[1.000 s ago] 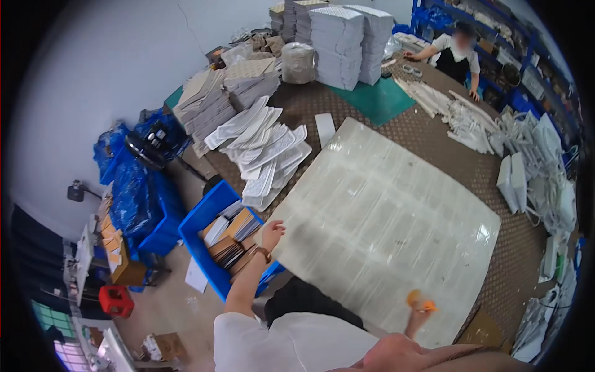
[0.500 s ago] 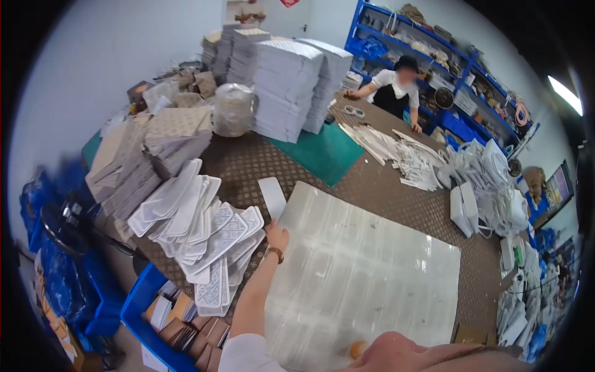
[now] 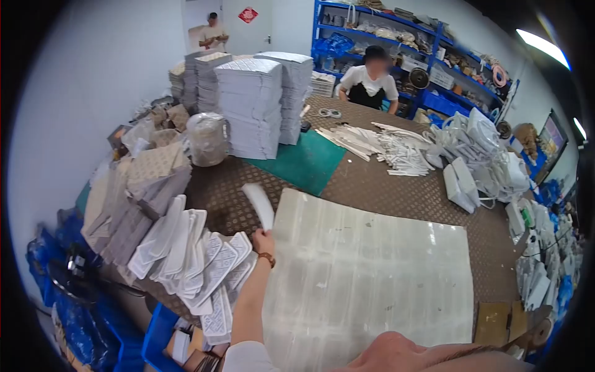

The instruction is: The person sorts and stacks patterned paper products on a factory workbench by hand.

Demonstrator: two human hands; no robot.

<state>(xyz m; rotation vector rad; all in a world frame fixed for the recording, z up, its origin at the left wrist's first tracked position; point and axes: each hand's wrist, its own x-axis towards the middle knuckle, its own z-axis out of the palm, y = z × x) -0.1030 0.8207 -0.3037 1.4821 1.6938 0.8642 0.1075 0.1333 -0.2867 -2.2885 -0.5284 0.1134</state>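
My left hand (image 3: 263, 240), with a bracelet at the wrist, pinches the lower end of a white rounded strip (image 3: 259, 206). The strip looks bent and slightly blurred, its far end pointing away over the brown table. Right of this hand lies a large pale translucent sheet (image 3: 372, 266) with faint stripes. Close on the left is a heap of white rounded panels (image 3: 217, 266), some with a line pattern. My right hand does not show; a skin-coloured shape very near the camera covers the sheet's bottom edge.
Tall white stacks (image 3: 248, 111), a wrapped roll (image 3: 208, 139) and a green mat (image 3: 304, 162) stand or lie at the back. White strips (image 3: 403, 149) and white bags (image 3: 477, 155) are on the right. A co-worker (image 3: 372, 80) sits across the patterned table (image 3: 372, 192).
The white strip, flat-looking before, now appears bent and lifted in my left hand. My view has shifted, and another person shows in the doorway. The seated co-worker's arms have drawn in.
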